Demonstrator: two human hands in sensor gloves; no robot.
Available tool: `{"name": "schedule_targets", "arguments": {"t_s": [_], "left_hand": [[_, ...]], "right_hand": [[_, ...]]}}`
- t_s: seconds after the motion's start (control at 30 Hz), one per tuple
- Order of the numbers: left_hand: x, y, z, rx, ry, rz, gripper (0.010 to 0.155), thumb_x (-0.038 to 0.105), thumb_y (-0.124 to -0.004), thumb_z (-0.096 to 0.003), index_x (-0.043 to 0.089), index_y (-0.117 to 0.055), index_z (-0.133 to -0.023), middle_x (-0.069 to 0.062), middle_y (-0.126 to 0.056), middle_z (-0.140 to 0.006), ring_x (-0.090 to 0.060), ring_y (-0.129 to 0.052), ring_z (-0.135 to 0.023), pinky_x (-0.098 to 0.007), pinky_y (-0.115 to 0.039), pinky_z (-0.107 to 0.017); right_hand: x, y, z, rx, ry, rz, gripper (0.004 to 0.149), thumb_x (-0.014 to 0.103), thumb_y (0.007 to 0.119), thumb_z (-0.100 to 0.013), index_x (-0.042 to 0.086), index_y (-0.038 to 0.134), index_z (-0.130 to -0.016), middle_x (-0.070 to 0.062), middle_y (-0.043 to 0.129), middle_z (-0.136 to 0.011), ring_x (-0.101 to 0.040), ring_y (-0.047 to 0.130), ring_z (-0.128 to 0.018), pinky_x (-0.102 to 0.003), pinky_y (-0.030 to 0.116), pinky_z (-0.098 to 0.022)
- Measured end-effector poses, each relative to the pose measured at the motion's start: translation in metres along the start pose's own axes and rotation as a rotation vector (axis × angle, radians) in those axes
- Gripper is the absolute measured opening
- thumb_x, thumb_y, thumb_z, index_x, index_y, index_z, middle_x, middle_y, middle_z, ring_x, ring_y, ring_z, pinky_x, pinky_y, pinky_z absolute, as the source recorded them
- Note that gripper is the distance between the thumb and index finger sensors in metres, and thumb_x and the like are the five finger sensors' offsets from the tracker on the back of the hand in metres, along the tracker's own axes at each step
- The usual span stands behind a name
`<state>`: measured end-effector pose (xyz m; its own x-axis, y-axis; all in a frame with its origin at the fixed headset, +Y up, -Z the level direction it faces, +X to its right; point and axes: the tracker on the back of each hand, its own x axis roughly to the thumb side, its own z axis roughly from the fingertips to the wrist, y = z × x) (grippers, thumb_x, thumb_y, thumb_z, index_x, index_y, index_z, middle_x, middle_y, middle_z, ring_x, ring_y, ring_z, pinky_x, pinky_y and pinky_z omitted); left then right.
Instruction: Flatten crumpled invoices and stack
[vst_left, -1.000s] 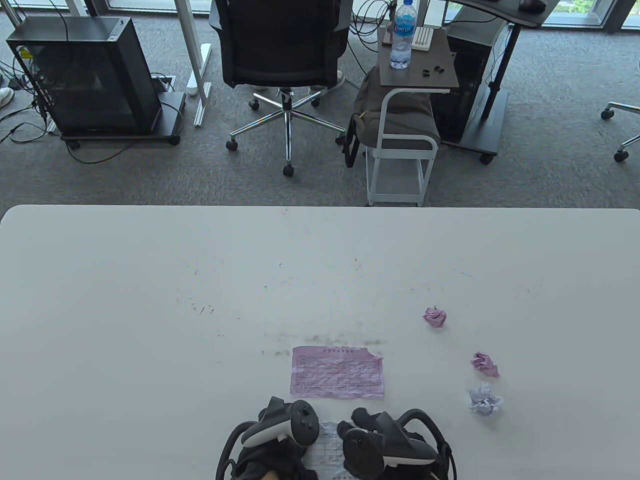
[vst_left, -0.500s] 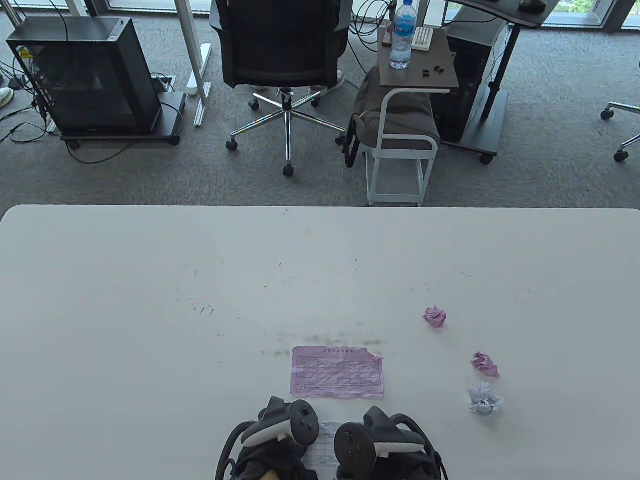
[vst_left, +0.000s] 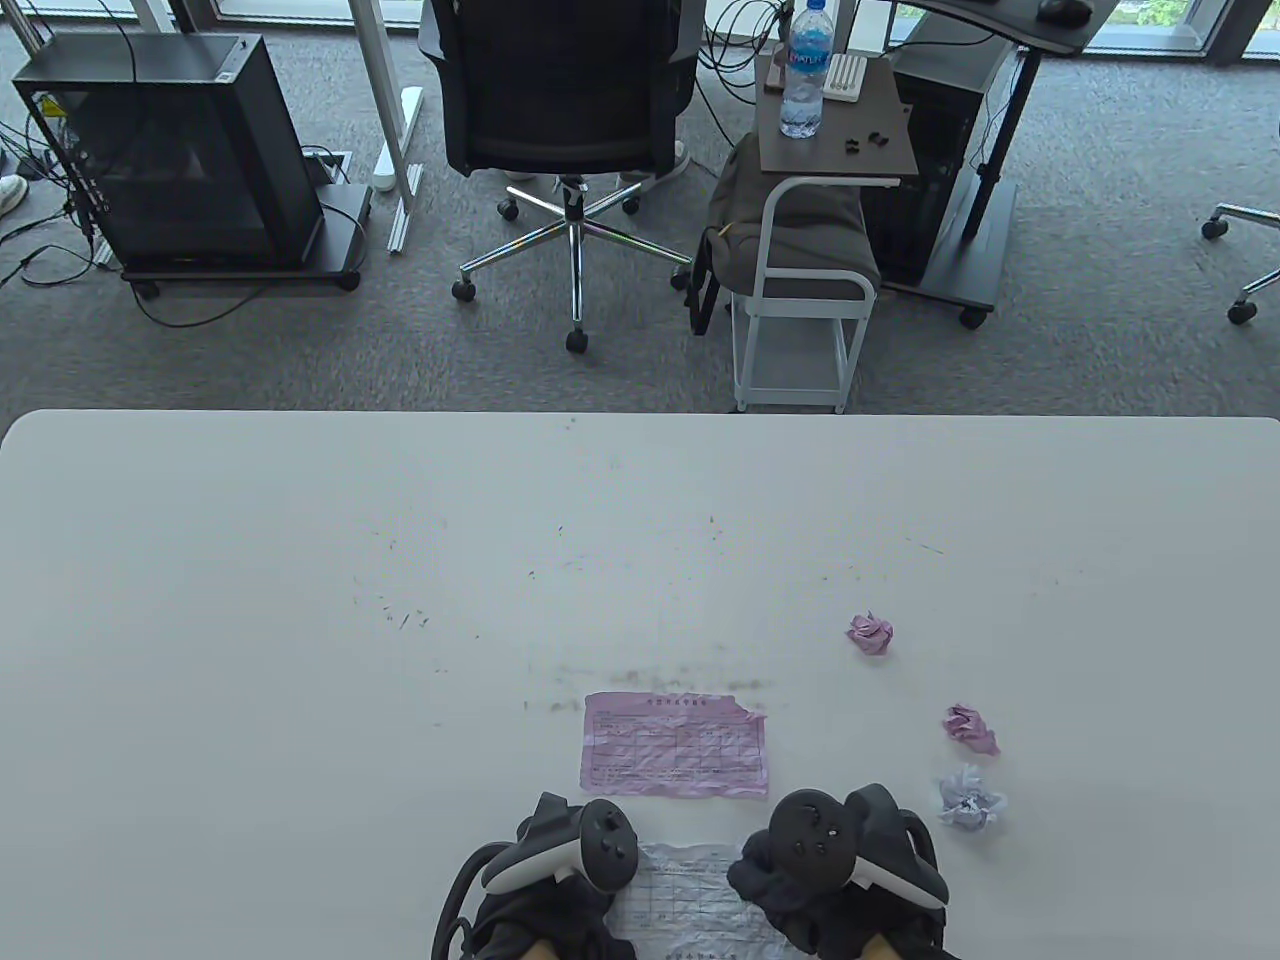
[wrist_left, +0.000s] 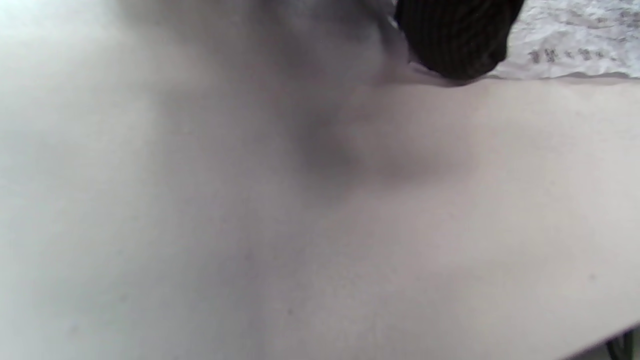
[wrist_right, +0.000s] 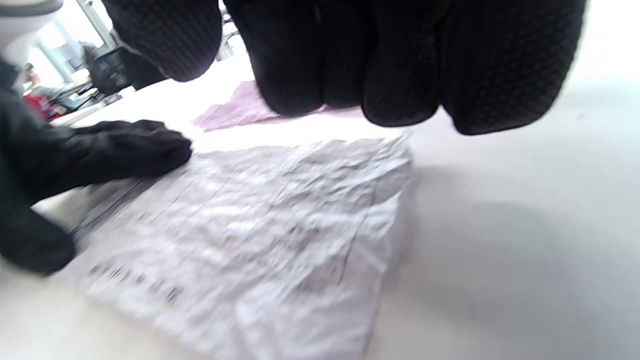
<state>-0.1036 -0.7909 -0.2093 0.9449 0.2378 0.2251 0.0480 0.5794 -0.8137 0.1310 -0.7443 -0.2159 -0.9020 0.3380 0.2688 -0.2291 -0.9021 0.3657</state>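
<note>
I see my left hand pressing the wrinkled white printed invoice sheet flat at the white table's near edge; my right hand seemingly hovers beside it, fingers curled, grasping nothing.

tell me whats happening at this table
A person in sensor gloves is flattening a crumpled white invoice at the table's near edge. The left hand presses its left side; the right hand is at its right edge. One pink invoice already lies flat beyond it, and three crumpled balls wait to the right.
</note>
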Motion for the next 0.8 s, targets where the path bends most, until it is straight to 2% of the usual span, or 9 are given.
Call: {"name": "schedule_targets", "arguments": {"t_s": [0.07, 0.13, 0.23, 0.33, 0.43, 0.63, 0.73, 0.8], "left_hand": [[0.000, 0.000, 0.000, 0.000, -0.001, -0.003, 0.091, 0.046, -0.076, -0.0550, 0.027, -0.003, -0.105, -0.014, 0.019, -0.099, -0.060, 0.014, -0.087, -0.073, -0.018, -0.062], [0.000, 0.000, 0.000, 0.001, -0.002, 0.000, 0.091, 0.046, -0.076, -0.0551, 0.027, -0.003, -0.105, -0.014, 0.019, -0.099, -0.060, 0.014, -0.087, -0.073, -0.018, -0.062], [-0.001, 0.000, 0.000, 0.003, -0.003, -0.002, 0.090, 0.046, -0.076, -0.0551, 0.027, -0.004, -0.106, -0.014, 0.019, -0.099, -0.060, 0.014, -0.088, -0.073, -0.018, -0.062], [-0.001, 0.000, 0.000, 0.003, -0.005, -0.002, 0.090, 0.045, -0.076, -0.0551, 0.027, -0.004, -0.106, -0.015, 0.019, -0.099, -0.060, 0.014, -0.087, -0.074, -0.019, -0.062], [-0.001, 0.000, 0.000, 0.004, -0.006, -0.003, 0.090, 0.045, -0.076, -0.0551, 0.027, -0.004, -0.106, -0.015, 0.018, -0.099, -0.060, 0.014, -0.087, -0.074, -0.019, -0.062], [-0.001, 0.000, 0.000, 0.008, -0.010, -0.003, 0.090, 0.045, -0.076, -0.0551, 0.027, -0.004, -0.106, -0.015, 0.018, -0.099, -0.060, 0.013, -0.087, -0.074, -0.019, -0.062], [-0.001, 0.000, 0.000, 0.009, -0.009, -0.003, 0.090, 0.045, -0.077, -0.0551, 0.027, -0.004, -0.106, -0.015, 0.018, -0.099, -0.060, 0.013, -0.088, -0.074, -0.019, -0.062], [-0.001, 0.000, 0.000, 0.010, -0.009, -0.002, 0.090, 0.045, -0.077, -0.0550, 0.027, -0.004, -0.106, -0.015, 0.018, -0.099, -0.060, 0.013, -0.087, -0.074, -0.019, -0.062]], "right_hand": [[-0.002, 0.005, -0.002, 0.046, 0.064, 0.024, 0.059, 0.045, 0.074, -0.056, 0.009, 0.054, -0.098, -0.032, 0.047, -0.105, -0.049, 0.070, -0.084, -0.055, 0.083, -0.044], [-0.003, 0.011, -0.006, 0.061, 0.083, 0.073, 0.063, 0.043, 0.076, -0.055, 0.011, 0.047, -0.100, -0.038, 0.039, -0.105, -0.054, 0.066, -0.085, -0.054, 0.083, -0.045], [-0.003, 0.022, -0.012, 0.082, 0.115, 0.099, 0.065, 0.040, 0.079, -0.053, 0.012, 0.043, -0.101, -0.041, 0.038, -0.104, -0.054, 0.064, -0.084, -0.052, 0.083, -0.045], [0.000, 0.026, -0.014, 0.102, 0.076, 0.196, 0.073, 0.039, 0.080, -0.052, 0.011, 0.036, -0.103, -0.036, 0.047, -0.103, -0.051, 0.064, -0.081, -0.049, 0.082, -0.045], [0.004, 0.029, -0.015, 0.170, 0.079, 0.268, 0.081, 0.039, 0.079, -0.052, 0.006, 0.027, -0.105, -0.029, 0.051, -0.100, -0.039, 0.070, -0.075, -0.044, 0.082, -0.047], [-0.001, 0.029, -0.015, 0.136, 0.118, 0.191, 0.079, 0.038, 0.081, -0.050, 0.003, 0.035, -0.104, -0.016, 0.067, -0.085, -0.027, 0.082, -0.060, -0.039, 0.085, -0.038], [-0.003, 0.028, -0.014, 0.101, 0.123, 0.158, 0.071, 0.038, 0.084, -0.048, 0.007, 0.048, -0.102, -0.009, 0.074, -0.077, -0.023, 0.085, -0.055, -0.038, 0.087, -0.035], [-0.002, 0.025, -0.012, 0.017, 0.121, 0.177, 0.057, 0.035, 0.085, -0.048, 0.013, 0.062, -0.096, -0.005, 0.079, -0.070, -0.021, 0.088, -0.051, -0.038, 0.088, -0.032]]}}
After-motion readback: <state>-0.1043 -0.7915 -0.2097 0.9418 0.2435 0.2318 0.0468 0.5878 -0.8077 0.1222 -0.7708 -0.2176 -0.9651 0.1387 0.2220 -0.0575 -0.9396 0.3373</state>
